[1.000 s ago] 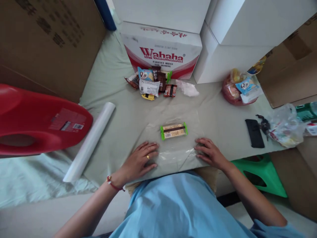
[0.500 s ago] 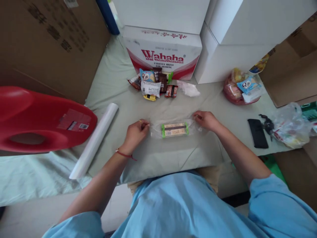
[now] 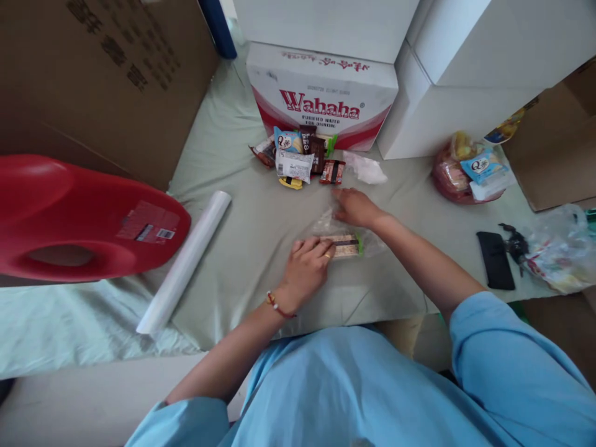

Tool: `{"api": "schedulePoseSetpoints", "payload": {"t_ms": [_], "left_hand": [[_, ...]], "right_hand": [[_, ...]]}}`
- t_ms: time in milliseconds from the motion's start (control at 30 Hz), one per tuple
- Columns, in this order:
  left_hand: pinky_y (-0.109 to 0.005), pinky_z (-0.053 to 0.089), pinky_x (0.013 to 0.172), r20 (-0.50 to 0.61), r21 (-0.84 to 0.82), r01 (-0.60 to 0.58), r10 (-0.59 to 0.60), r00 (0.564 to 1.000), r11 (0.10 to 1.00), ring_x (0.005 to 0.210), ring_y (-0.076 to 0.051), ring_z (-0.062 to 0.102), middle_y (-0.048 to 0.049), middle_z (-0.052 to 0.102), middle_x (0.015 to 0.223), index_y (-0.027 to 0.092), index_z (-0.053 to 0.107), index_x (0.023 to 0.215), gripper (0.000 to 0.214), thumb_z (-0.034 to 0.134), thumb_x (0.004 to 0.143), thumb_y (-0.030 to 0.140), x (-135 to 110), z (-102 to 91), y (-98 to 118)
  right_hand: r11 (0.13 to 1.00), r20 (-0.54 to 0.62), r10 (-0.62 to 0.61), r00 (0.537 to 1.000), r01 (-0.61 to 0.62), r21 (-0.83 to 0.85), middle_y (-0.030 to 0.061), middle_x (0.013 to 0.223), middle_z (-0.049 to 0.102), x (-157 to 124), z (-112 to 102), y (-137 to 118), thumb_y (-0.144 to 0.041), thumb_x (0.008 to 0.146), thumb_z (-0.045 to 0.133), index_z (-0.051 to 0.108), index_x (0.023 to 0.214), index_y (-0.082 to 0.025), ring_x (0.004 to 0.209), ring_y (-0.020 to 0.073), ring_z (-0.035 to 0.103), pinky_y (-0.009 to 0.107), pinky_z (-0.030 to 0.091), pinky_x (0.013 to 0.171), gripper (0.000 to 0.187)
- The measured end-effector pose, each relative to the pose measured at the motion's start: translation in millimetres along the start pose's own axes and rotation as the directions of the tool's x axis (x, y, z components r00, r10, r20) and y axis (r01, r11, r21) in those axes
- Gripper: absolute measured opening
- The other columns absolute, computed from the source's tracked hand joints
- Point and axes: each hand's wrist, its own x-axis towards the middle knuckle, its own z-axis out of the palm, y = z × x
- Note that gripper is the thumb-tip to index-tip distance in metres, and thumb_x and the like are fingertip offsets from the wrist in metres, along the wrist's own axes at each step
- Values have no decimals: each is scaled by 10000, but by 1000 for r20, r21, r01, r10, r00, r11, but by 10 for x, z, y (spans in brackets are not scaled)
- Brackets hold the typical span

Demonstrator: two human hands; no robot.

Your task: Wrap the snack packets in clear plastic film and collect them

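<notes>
A snack bar (image 3: 347,246) with a beige, dark-striped wrapper and a green end lies on the cloth within clear plastic film (image 3: 325,221). My left hand (image 3: 305,268) rests over the bar's left end, its fingers laid out on the film and hiding that end. Just beyond the bar, my right hand (image 3: 357,208) pinches the film's far part, which rises in a fold toward my fingertips. A little farther back is a pile of small wrapped snacks (image 3: 295,165), beside a crumpled piece of white plastic (image 3: 365,167).
A roll of plastic film (image 3: 186,261) lies at left by a big red jug (image 3: 93,217). The Wahaha carton (image 3: 321,93) and white boxes (image 3: 460,118) stand behind. To the right are a snack-filled red bowl (image 3: 447,180), a black phone (image 3: 496,261) and a plastic bag (image 3: 559,248).
My left hand has moved right from the film's left edge onto the bar's left end. My right hand has shifted left and away from me, drawing the film up. The view has turned slightly.
</notes>
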Motion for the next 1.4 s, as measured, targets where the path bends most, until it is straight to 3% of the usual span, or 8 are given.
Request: {"api": "schedulePoseSetpoints", "payload": {"t_ms": [200, 400, 600, 767, 867, 1033, 1200, 1400], "left_hand": [[-492, 402, 917, 19, -57, 178, -178, 984, 982, 1189, -318, 588, -30, 764, 1323, 317, 767, 1216, 393, 589, 944, 95, 97, 167, -239], [-517, 430, 990, -88, -193, 263, -284, 955, 945, 1179, -319, 561, -68, 752, 1247, 308, 773, 1149, 312, 641, 923, 139, 53, 276, -251], [-470, 507, 1027, -217, -512, 457, -624, 750, 727, 1136, -271, 586, -158, 539, 1383, 195, 468, 1502, 826, 824, 769, 331, 18, 417, -456], [-321, 531, 814, 118, -723, 426, -511, 852, 544, 811, -138, 583, -71, 651, 1208, 249, 446, 1562, 794, 700, 812, 298, 107, 261, -688], [-317, 512, 784, 146, -751, 359, -392, 909, 554, 815, -163, 592, -32, 642, 928, 220, 772, 1033, 273, 635, 798, 245, 124, 96, -758], [-345, 527, 834, 95, -670, 347, -388, 917, 657, 834, -180, 603, -31, 612, 824, 216, 632, 593, 154, 566, 670, 101, -89, -65, -878], [-388, 520, 968, 82, -513, 382, -398, 913, 769, 978, -215, 618, -54, 682, 897, 208, 589, 594, 162, 514, 714, 130, -315, -123, -910], [-534, 487, 1082, 90, -371, 512, -519, 850, 775, 1221, -317, 595, -156, 654, 1289, 179, 700, 1080, 319, 579, 915, 423, -245, -44, -631]], "right_hand": [[926, 58, -21, 998, -3, 378, 12, 758, 658, 56, -71, 142, -292, 871, 674, 751, 953, -136, 694, 142, 546, 253, 377, 676, 193], [814, -36, -231, 972, 213, 540, 2, 804, 657, -338, -158, 63, -276, 932, 598, 778, 1138, -169, 715, 135, 562, 250, 418, 707, 294], [848, 51, -481, 875, 450, 280, 70, 1032, 755, -873, 100, -168, -117, 986, 524, 737, 1350, -285, 939, 195, 662, 296, 497, 872, 454], [858, 1, -494, 869, 488, 160, 68, 1158, 763, -999, 355, -167, -81, 1010, 483, 726, 1366, -311, 1059, 225, 663, 382, 503, 997, 489], [864, -27, -477, 878, 475, 168, 81, 1136, 759, -1003, 392, -146, -73, 999, 500, 733, 1353, -297, 1059, 234, 664, 394, 511, 984, 479], [898, -49, -394, 918, 396, 191, 105, 1228, 725, -1047, 396, -186, -17, 924, 540, 619, 1494, -263, 1115, 246, 631, 394, 493, 1003, 627], [931, -3, -365, 931, 365, 19, 130, 1081, 704, -1120, 455, -301, -72, 993, 480, 536, 1578, -275, 1051, 288, 575, 420, 471, 930, 621], [941, -24, -339, 941, 339, 17, 125, 1133, 682, -1178, 428, -341, -195, 1016, 568, 561, 1554, -299, 1096, 290, 542, 422, 451, 946, 548]]}}
